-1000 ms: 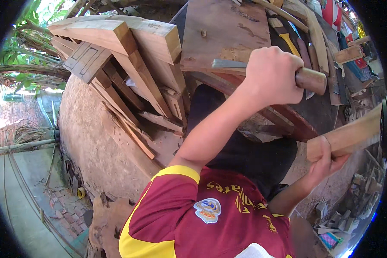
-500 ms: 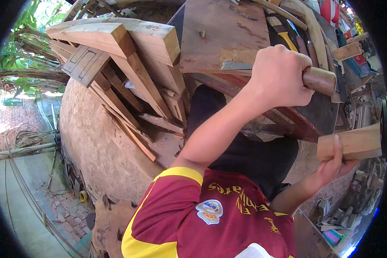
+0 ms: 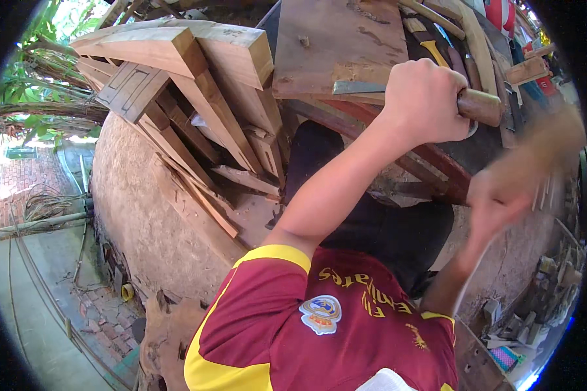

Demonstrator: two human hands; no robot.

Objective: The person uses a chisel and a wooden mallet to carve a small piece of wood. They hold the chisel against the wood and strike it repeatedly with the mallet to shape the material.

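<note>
My left hand (image 3: 427, 101) is closed in a fist around the round wooden handle (image 3: 481, 107) of what looks like a chisel. The handle's butt sticks out to the right of the fist. On the other side, a flat grey blade (image 3: 359, 86) lies along the near edge of the wooden board (image 3: 332, 45). My right hand (image 3: 499, 195), blurred by motion, grips a pale wooden block (image 3: 544, 146) raised to the right of the handle. A gap separates block and handle.
A brush with a yellow handle (image 3: 432, 49) and several other tools lie beyond my left fist. Thick timber beams (image 3: 235, 55) lean at the left. Wood offcuts (image 3: 528, 332) are heaped at the lower right. A dark red bar (image 3: 443, 179) runs under the bench.
My right hand has swung the wooden block upward and now blurs. My left fist keeps its hold at the board's edge; the whole view has shifted slightly.
</note>
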